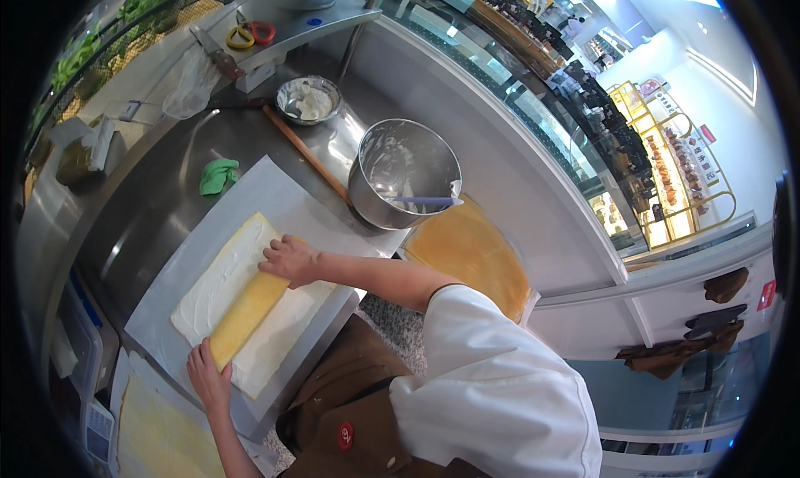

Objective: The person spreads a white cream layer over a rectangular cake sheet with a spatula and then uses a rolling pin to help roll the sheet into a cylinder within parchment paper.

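Before me a rectangular sheet of sponge cake (pixel 219 284) spread with white cream lies on white baking paper (pixel 275 181). A long yellow roll or folded strip of sponge (pixel 250 312) lies across its middle, with cream showing on both sides. My left hand (pixel 209 375) grips the near-left end of this strip, fingers over its top. At the far end my right hand (pixel 290 262) is curled over the strip, hiding that end. Whether the strip is joined to the sheet below cannot be seen.
Behind the paper stand a steel mixing bowl (pixel 369 206) holding a purple spatula (pixel 422 200), a smaller bowl of cream (pixel 309 100) and a wooden rod (pixel 306 153). A green cloth (pixel 219 176) lies left. Other baked sheets (pixel 465 250) flank me. Scissors (pixel 253 34) and a knife (pixel 219 56) lie farther back.
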A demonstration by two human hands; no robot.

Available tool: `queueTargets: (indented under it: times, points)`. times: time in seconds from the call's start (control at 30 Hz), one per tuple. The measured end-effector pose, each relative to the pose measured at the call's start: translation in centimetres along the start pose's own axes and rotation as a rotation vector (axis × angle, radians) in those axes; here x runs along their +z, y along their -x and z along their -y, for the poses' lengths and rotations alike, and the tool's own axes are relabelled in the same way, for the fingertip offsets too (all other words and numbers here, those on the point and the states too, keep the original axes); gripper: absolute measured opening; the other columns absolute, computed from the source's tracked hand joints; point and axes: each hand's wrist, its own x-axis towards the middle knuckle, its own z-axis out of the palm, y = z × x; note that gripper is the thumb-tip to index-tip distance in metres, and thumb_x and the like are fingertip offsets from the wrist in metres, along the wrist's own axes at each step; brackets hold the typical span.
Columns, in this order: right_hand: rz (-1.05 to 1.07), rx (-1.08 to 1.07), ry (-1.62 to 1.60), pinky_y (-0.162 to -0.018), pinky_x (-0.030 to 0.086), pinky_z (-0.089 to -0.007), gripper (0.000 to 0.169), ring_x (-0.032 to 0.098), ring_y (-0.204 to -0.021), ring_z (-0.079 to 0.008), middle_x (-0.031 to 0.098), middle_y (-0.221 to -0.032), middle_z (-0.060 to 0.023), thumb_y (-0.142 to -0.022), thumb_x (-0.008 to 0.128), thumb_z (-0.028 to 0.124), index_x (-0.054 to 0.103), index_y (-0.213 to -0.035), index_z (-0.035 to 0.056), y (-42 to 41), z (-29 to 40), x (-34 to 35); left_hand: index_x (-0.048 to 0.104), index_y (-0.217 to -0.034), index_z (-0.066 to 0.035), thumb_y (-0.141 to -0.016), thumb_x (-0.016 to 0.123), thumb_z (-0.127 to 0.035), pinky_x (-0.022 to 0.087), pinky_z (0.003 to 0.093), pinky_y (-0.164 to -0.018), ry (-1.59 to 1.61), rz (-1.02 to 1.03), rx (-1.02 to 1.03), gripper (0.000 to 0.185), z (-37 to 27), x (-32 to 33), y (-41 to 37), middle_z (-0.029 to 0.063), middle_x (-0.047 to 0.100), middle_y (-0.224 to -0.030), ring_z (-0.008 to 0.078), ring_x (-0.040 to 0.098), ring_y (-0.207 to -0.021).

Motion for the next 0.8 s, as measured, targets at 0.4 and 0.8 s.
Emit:
queueTargets:
  times: [0.4,0.8]
  points:
    - [-0.05,0.011,-0.083,-0.108,0.037,-0.0481,0.085,0.052,-0.124,-0.0325,0.056,-0.128,-0.0136,-0.07,0.086,0.034,0.048,-0.142,0.0109,1.6,0.5,-2.7,0.052,-0.139,-0.01,-0.07,0.085,-0.019,0.041,0.0451,-0.103,0.035,-0.003,-0.004,0.078,1.5,-0.1,0.1,0.0129,0.059,-0.122,0.0342,0.053,-0.117]
    - [0.04,0.001,-0.107,-0.098,0.045,-0.0451,0.081,0.057,-0.114,-0.0293,0.058,-0.117,-0.0092,-0.066,0.086,0.025,0.048,-0.136,0.0121,0.7,-0.7,-3.4,0.054,-0.136,-0.011,-0.072,0.084,-0.023,0.042,0.0421,-0.101,0.035,0.115,-0.053,0.072,1.2,-1.1,-1.0,0.0096,0.062,-0.118,0.029,0.055,-0.117]
